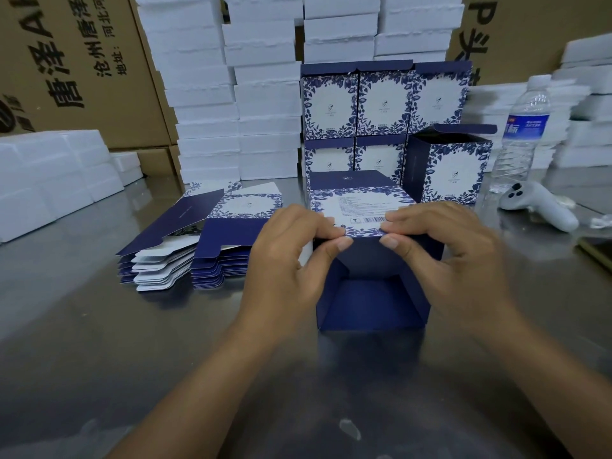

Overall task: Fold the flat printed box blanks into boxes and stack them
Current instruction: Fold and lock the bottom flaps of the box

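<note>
**Two hands pinch a fold on a half-formed blue-and-white box**

Head view. We look down on a steel worktop (99,326). At its centre the half-formed box (371,293) lies on its side, with its open, dark-blue mouth facing us. The left hand (291,256) and the right hand (440,250) meet on its upper near edge. Each grip is closed to a pinch, thumb below and fingertips above, on the fold where a white, flower-bordered panel meets the blue wall. Neither hand holds anything else.

We judge that the box body is already squared and one end is now being creased. The next move likely calls for pressing that panel over, tucking its tab, then standing the box with the finished ones.

At 9 o'clock from the box, the flat blanks (212,240) lie in two fanned piles. At 12 o'clock, the finished boxes (381,104) stand stacked in two rows. At 1 o'clock is one upright box (453,167) with its lid flap raised. A water bottle (520,134) stands at 2 o'clock, and a white controller (539,207) lies at 3 o'clock.

The pinched panel carries a barcode and lines of print too fine to read. Brown cartons (82,61) at 10 o'clock show large Chinese characters, including "唐泽", "沧州唐泽" and "地址". The bottle's blue label is too blurred to read. White foam blocks (231,94) at 11 o'clock bear no writing.
</note>
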A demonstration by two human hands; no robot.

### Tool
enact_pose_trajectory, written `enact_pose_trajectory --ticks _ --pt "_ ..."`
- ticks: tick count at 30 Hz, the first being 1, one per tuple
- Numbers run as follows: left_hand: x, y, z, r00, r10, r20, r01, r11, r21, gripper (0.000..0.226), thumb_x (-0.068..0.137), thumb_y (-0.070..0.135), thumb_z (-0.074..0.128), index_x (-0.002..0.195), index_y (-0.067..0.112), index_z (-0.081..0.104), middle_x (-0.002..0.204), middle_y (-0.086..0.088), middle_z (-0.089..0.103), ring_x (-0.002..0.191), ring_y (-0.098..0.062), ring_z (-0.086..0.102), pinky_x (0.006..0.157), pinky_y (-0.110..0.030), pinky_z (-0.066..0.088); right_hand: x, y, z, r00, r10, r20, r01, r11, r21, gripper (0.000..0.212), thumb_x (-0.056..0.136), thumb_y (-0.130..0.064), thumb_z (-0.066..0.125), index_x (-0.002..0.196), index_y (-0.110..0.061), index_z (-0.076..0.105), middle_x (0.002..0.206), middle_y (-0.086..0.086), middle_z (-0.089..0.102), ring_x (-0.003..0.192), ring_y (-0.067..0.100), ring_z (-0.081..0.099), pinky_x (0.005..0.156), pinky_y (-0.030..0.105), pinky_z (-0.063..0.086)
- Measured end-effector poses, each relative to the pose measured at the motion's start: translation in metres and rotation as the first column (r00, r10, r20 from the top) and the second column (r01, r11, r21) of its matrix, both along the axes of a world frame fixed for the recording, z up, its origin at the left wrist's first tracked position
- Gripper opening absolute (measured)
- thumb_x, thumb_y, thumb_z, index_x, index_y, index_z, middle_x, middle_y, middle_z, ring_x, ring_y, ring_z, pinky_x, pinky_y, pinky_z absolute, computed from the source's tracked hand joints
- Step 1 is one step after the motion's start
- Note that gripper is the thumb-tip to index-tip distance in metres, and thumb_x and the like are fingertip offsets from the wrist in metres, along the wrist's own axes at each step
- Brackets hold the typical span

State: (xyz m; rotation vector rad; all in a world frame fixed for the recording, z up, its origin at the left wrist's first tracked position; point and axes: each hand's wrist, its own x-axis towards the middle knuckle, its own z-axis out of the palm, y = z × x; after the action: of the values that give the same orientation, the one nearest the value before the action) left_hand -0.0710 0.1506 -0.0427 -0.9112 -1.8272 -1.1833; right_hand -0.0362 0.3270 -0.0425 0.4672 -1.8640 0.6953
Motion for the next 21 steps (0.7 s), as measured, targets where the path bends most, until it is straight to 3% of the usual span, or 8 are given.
enact_pose_trajectory --ticks 5,10,13,18,21 --pt "-0.002 -0.002 0.001 1.0 0.001 0.014 -0.001 1.0 -0.002 0.004 0.081 0.01 0.067 0.081 0.005 0.067 0.083 0.0 0.064 0.089 -0.016 0.062 0.08 -0.029 0.048 0.002 0.007 0.001 0.998 -0.061 -0.011 0.061 0.998 0.003 0.017 0.081 -0.026 0.068 0.087 -0.011 0.074 0.094 -0.004 0.069 0.092 0.019 0.067 0.087 0.055 0.046" --pt "-0.003 -0.005 0.002 0.998 0.004 0.062 -0.004 1.0 0.003 0.008 0.084 0.012 0.064 0.088 0.008 0.07 0.091 0.012 0.064 0.092 -0.004 0.06 0.084 -0.013 0.044 0.003 0.003 0.001 0.999 -0.024 0.031 0.026 0.996 -0.083 0.015 0.081 -0.02 0.067 0.086 -0.008 0.074 0.093 -0.005 0.068 0.091 0.011 0.065 0.087 0.047 0.05" --pt "-0.004 -0.005 0.001 0.997 -0.002 0.071 0.002 1.0 0.0 0.011 0.086 0.012 0.061 0.089 0.008 0.071 0.093 0.017 0.062 0.094 0.0 0.06 0.084 -0.01 0.043 0.002 0.003 0.001 0.999 -0.03 0.033 0.032 0.996 -0.084 0.015 0.081 -0.021 0.066 0.086 -0.008 0.074 0.093 -0.005 0.068 0.09 0.016 0.067 0.085 0.048 0.05" --pt "-0.006 -0.007 0.001 0.996 -0.032 0.086 0.031 0.999 0.013 0.009 0.086 0.016 0.061 0.088 0.014 0.07 0.094 0.022 0.062 0.094 0.004 0.059 0.079 -0.014 0.047 0.001 0.009 0.0 0.997 -0.05 0.06 0.054 0.996 -0.064 0.02 0.083 -0.032 0.067 0.089 -0.014 0.074 0.099 -0.008 0.067 0.101 0.017 0.064 0.093 0.041 0.048" --pt "-0.006 -0.01 0.002 0.982 -0.063 0.178 0.05 0.996 0.078 0.011 0.088 0.018 0.064 0.086 0.029 0.065 0.096 0.024 0.066 0.088 0.004 0.062 0.064 -0.038 0.055 0.0 0.015 0.0 0.992 -0.061 0.108 0.073 0.992 -0.105 0.022 0.087 -0.036 0.061 0.093 -0.018 0.072 0.105 -0.01 0.065 0.11 0.014 0.058 0.099 0.025 0.041"
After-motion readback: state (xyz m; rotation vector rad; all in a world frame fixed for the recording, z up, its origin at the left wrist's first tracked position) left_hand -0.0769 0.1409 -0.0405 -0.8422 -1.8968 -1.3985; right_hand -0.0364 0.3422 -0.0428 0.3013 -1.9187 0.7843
